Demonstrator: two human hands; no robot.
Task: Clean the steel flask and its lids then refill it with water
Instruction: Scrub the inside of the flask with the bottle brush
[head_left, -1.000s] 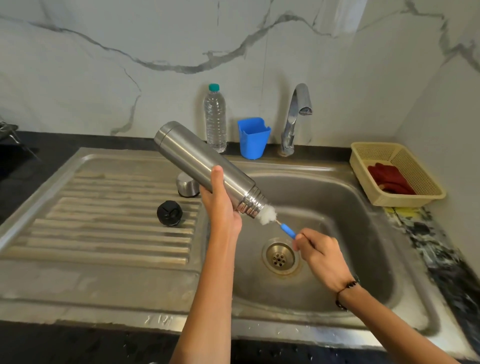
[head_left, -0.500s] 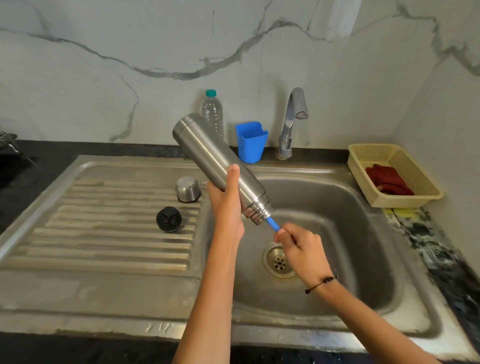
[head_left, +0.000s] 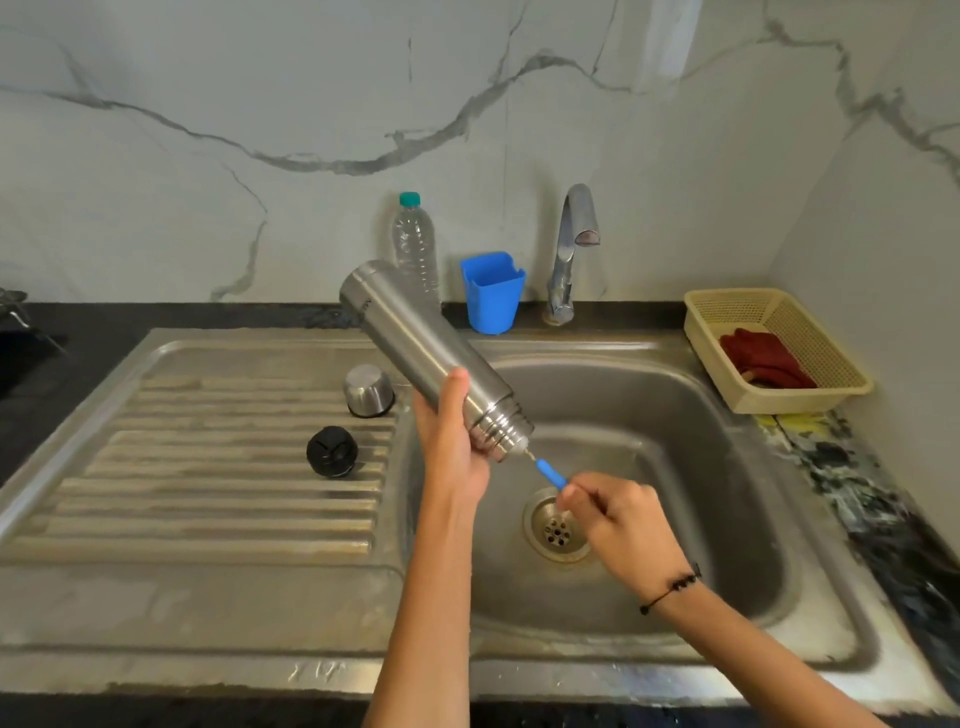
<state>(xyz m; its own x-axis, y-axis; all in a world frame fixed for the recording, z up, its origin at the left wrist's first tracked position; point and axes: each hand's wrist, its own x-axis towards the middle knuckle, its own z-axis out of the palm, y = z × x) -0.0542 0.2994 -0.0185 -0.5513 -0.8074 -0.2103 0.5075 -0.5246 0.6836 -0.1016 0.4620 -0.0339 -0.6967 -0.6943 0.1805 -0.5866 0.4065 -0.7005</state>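
My left hand grips the steel flask near its threaded neck, tilted with the mouth down and to the right over the sink basin. My right hand pinches the blue handle of a bottle brush, whose bristle end is hidden inside the flask mouth. The steel cup lid stands upside down on the draining board. In front of it lies the black stopper lid.
A tap stands behind the basin, with a blue plastic cup and a clear water bottle to its left. A cream basket holding red cloth sits on the right counter. The drain lies below my right hand.
A second ago the white bristles showed outside the mouth. The brush then went deep into the flask and has now come back out a little, so more blue handle shows.
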